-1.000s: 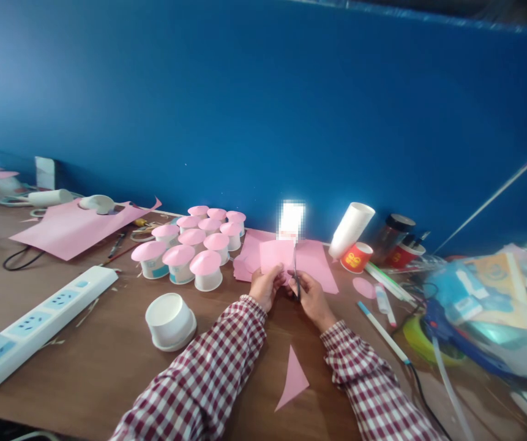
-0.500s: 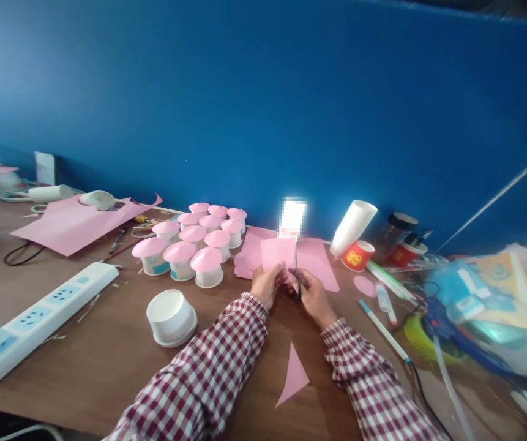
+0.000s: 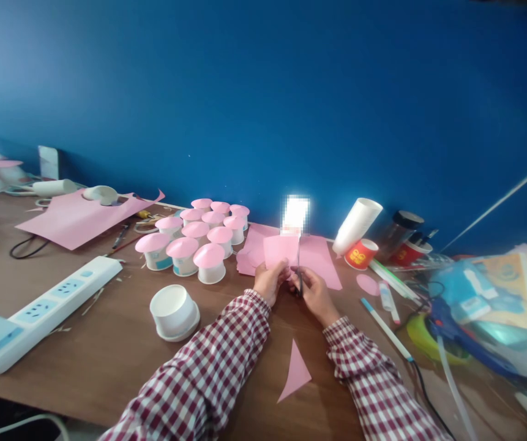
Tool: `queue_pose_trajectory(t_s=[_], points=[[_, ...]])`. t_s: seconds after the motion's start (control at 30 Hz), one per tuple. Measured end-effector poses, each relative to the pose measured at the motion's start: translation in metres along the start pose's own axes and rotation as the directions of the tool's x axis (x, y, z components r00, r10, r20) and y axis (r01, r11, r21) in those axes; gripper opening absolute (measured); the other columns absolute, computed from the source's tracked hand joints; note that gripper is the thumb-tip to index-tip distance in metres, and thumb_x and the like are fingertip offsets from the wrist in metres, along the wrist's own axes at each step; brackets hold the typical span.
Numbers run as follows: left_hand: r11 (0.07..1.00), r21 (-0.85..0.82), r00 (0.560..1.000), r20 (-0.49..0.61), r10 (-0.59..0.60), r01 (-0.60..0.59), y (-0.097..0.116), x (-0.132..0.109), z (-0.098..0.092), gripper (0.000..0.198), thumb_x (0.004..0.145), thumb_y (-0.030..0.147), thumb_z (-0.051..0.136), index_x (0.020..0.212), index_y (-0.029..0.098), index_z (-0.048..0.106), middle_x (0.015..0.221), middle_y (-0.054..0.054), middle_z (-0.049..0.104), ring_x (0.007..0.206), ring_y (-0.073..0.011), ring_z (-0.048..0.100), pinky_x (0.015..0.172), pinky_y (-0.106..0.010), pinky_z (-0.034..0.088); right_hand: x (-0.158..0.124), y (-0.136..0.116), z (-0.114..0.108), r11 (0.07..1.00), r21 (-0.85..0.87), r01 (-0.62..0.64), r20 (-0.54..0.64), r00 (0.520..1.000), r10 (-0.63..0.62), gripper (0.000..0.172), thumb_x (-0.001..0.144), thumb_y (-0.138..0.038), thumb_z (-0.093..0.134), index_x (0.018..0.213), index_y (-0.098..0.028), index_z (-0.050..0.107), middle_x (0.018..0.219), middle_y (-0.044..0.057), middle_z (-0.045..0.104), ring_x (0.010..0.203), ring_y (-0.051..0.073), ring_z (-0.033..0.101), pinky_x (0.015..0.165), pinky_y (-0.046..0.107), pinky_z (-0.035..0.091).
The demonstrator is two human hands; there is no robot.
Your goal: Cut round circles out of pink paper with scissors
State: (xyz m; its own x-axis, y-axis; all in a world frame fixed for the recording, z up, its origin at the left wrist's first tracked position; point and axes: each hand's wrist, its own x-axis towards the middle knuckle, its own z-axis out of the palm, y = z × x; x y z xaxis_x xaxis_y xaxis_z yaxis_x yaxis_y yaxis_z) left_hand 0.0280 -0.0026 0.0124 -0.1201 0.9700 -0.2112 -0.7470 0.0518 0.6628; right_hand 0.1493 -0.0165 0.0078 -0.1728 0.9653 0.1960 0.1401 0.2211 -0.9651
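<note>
My left hand (image 3: pixel 270 280) pinches a small piece of pink paper (image 3: pixel 280 250), held upright above the table. In my right hand (image 3: pixel 314 294) is a pair of scissors (image 3: pixel 299 269), its blades pointing away from me along the right edge of that piece. Whether the blades are fully closed I cannot make out. Behind both hands lie larger pink sheets (image 3: pixel 321 260). A pink triangular scrap (image 3: pixel 296 370) rests on the table between my forearms. Left of my hands stand several small white cups with pink paper tops (image 3: pixel 210 256).
A white tub (image 3: pixel 171 309) stands left of my left sleeve, near a power strip (image 3: pixel 56 306). To the right are a red paper cup (image 3: pixel 361 253), a leaning stack of white cups (image 3: pixel 358 223), a white pen (image 3: pixel 386 327) and a blue glue gun (image 3: pixel 469 346). A blue wall closes the back.
The view has shifted slightly, so everything sits a little further right. My hands keep nearly the same pose on the paper and scissors.
</note>
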Motion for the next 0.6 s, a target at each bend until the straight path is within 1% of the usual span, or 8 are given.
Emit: queue_pose_trajectory(t_s=[0.23,0.43,0.6], points=[[1.000,0.011,1.000,0.022,0.020,-0.020,-0.0001,-0.0013,0.0005,0.020,0.063,0.016,0.076,0.071,0.010,0.060,0.060,-0.001,0.059,0.053,-0.0082,0.057,0.051,-0.018,0.048,-0.0003,-0.0005,-0.0003,1.000,-0.011,-0.004,0.011,1.000,0.004,0.036,0.079,-0.043,0.061,0.100,-0.015,0.060,0.071,0.004,0.065,0.061,0.018,0.060,0.056,0.029,0.049],[1.000,0.005,1.000,0.012,0.018,-0.018,-0.0012,-0.0006,-0.0009,0.023,0.061,0.018,0.078,0.073,0.010,0.060,0.061,-0.001,0.060,0.054,-0.0083,0.057,0.052,-0.018,0.048,-0.0004,0.0006,-0.0008,1.000,-0.015,0.007,0.016,1.000,-0.006,0.036,0.079,-0.044,0.061,0.101,-0.016,0.061,0.072,0.005,0.066,0.062,0.018,0.061,0.057,0.029,0.050],[1.000,0.013,1.000,0.012,0.017,-0.018,-0.0005,-0.0016,0.0000,0.021,0.062,0.017,0.076,0.073,0.010,0.060,0.061,-0.001,0.059,0.055,-0.0082,0.057,0.052,-0.018,0.049,0.0003,0.0015,-0.0007,1.000,-0.017,-0.001,0.015,1.000,0.002,0.037,0.077,-0.045,0.062,0.100,-0.016,0.061,0.071,0.004,0.066,0.062,0.018,0.060,0.057,0.029,0.049]])
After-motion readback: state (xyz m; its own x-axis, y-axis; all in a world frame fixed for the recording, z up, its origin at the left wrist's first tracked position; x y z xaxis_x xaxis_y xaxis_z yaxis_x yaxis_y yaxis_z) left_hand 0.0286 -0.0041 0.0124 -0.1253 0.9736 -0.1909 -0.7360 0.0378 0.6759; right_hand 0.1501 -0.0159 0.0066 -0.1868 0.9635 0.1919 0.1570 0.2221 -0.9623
